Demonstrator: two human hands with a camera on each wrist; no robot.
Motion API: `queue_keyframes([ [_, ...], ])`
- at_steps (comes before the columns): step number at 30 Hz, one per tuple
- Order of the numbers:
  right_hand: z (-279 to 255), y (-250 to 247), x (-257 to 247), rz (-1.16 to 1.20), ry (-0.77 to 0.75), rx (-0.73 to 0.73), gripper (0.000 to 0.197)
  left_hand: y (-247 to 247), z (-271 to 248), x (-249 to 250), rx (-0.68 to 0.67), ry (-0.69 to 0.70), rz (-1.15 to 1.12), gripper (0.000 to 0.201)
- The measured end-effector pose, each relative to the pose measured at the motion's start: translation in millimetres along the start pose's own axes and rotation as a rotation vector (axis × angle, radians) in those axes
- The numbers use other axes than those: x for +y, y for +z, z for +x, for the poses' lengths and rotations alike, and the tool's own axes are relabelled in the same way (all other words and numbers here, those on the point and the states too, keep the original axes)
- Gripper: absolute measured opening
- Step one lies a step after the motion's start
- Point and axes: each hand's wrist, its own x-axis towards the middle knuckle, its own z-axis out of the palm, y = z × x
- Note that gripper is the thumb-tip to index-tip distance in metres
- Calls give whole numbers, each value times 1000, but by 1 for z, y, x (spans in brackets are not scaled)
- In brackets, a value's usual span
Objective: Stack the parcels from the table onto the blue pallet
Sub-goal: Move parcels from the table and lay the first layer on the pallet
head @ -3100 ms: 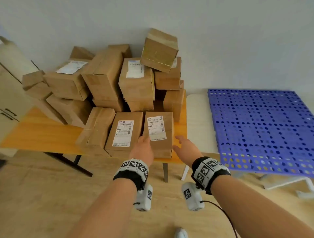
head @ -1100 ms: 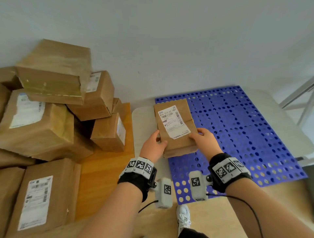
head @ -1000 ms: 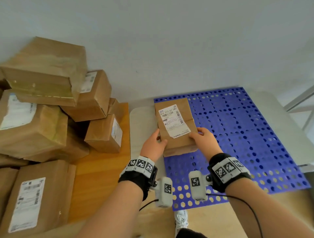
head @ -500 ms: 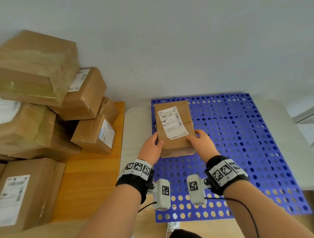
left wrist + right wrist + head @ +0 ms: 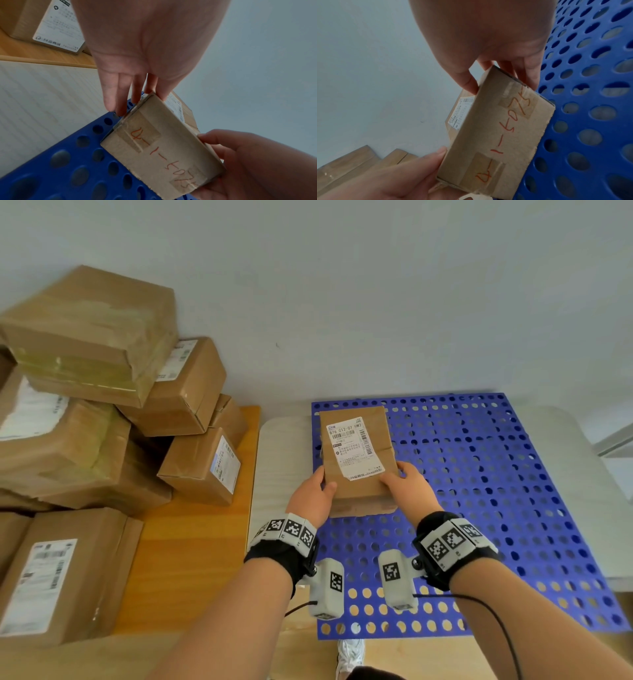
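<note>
A flat brown parcel with a white label on top is held over the far-left part of the blue perforated pallet. My left hand pinches its near-left corner and my right hand pinches its near-right corner. In the left wrist view the parcel shows red handwriting on its end face, with my thumb on top and fingers down its side. The right wrist view shows the same parcel just above the pallet. Whether it touches the pallet I cannot tell.
Several brown parcels are piled on the wooden table at the left, the nearest being a small labelled box. The pallet lies on a pale table against the grey wall. A shoe shows below.
Both hands took the labelled parcel from the front of the wooden table and carried it right. Over the last second it moved farther back and lower over the pallet's left side.
</note>
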Motion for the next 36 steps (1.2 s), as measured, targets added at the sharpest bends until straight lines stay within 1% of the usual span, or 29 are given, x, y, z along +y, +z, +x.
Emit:
queue_keyframes([
  [2,-2,-1,-3,-25,-3,15,55,-3,-2,0,-7,-46,21,48],
  [4,-6,-1,-6,-55,-33,43,61,-9,-6,-1,13,-117,13,58],
  [5,-8,-1,-8,-68,-56,66,62,-14,-8,-3,30,-130,9,59],
  [7,-12,1,-14,-96,-106,135,61,-29,-15,-6,67,-123,-1,59],
  [9,-17,7,-24,-108,-180,202,55,-45,-23,-10,116,-104,-31,55],
  [11,-23,19,-36,-109,-267,233,51,-63,-30,-18,167,-102,-53,52],
  [13,-32,36,-47,-133,-344,236,48,-81,-37,-30,187,-106,8,49],
  [15,-43,58,-56,-118,-390,212,44,-99,-47,-46,202,-101,110,45],
  [18,-63,91,-67,-99,-403,163,41,-127,-67,-73,237,-93,170,36],
  [20,-77,117,-68,-98,-403,149,42,-146,-84,-94,250,-101,167,35],
  [23,-102,163,-67,-121,-404,116,41,-173,-114,-131,288,-143,111,40],
  [29,-149,257,-76,-157,-418,12,41,-222,-165,-204,454,-131,81,34],
  [32,-169,297,-77,-199,-400,-46,43,-243,-183,-234,504,-158,70,34],
  [36,-190,341,-72,-257,-372,-103,44,-264,-200,-273,544,-197,139,37],
])
